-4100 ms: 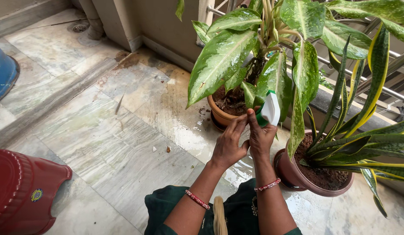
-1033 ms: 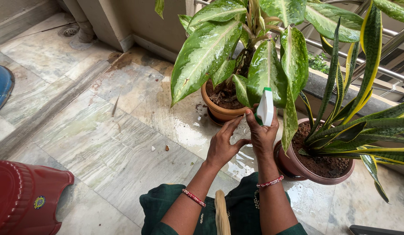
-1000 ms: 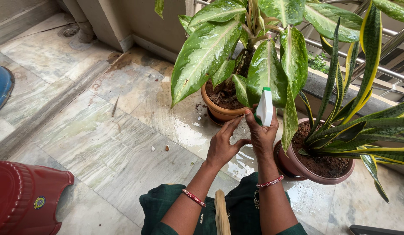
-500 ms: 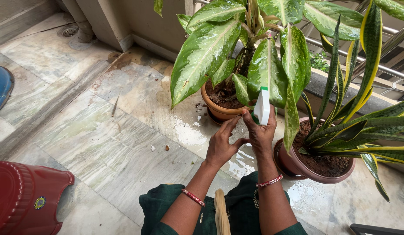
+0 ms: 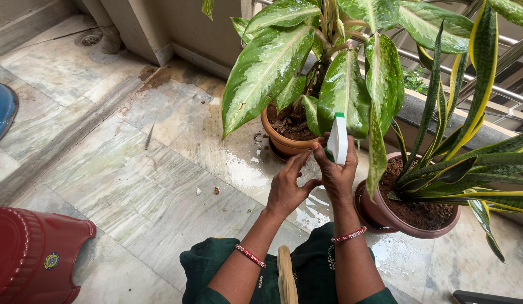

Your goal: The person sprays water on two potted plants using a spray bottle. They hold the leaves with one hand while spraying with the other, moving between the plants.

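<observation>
The spray bottle (image 5: 337, 138) shows only its white-and-green head; the body is hidden behind the right hand (image 5: 335, 174) and left hand (image 5: 288, 188), so the contents cannot be told. The variegated plant (image 5: 306, 56) is cut off at the top edge — its upper leaves and stems run out of view — and its foliage covers most of the orange pot (image 5: 284, 145). The snake plant (image 5: 470, 152) leaves the frame at top and right. The red plastic stool (image 5: 30, 259) is cropped by the left and bottom edges, the blue container (image 5: 1, 110) by the left. A dark object (image 5: 486, 296) at the bottom right corner is too cropped to identify.
</observation>
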